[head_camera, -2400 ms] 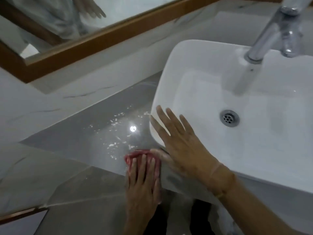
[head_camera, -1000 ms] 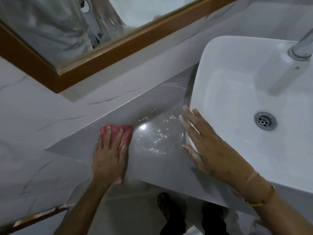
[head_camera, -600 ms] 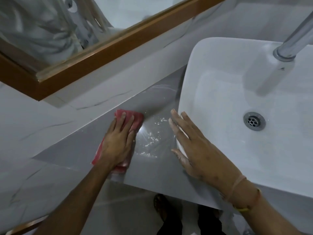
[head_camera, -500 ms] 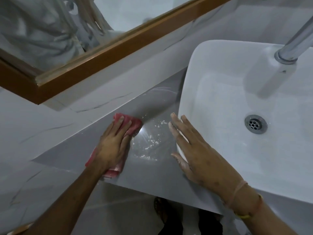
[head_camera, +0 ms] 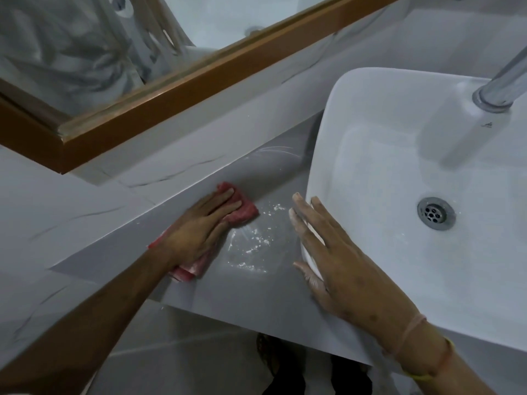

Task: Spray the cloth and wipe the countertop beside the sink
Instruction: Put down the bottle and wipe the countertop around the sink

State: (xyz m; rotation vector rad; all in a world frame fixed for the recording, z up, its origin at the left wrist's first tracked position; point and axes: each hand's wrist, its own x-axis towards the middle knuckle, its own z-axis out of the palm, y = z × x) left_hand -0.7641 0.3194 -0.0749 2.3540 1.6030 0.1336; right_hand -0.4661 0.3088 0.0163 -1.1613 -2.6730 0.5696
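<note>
A red cloth (head_camera: 245, 212) lies flat on the grey countertop (head_camera: 245, 283) left of the white sink (head_camera: 399, 172). My left hand (head_camera: 199, 232) presses down on the cloth with fingers spread, the fingertips near the back wall. White specks and wet streaks (head_camera: 253, 240) sit on the countertop between the cloth and the sink. My right hand (head_camera: 333, 258) rests flat, fingers apart, on the sink's left rim and holds nothing. No spray bottle is in view.
A chrome tap (head_camera: 502, 84) stands at the sink's far right and a drain (head_camera: 435, 213) sits in the basin. A wood-framed mirror (head_camera: 176, 89) hangs on the marbled wall behind. Below the countertop's front edge are the tiled floor and my feet (head_camera: 273, 357).
My left hand slid the cloth from the front edge out to the left, then back and rightward toward the wall and specks. My right hand stayed on the sink rim.
</note>
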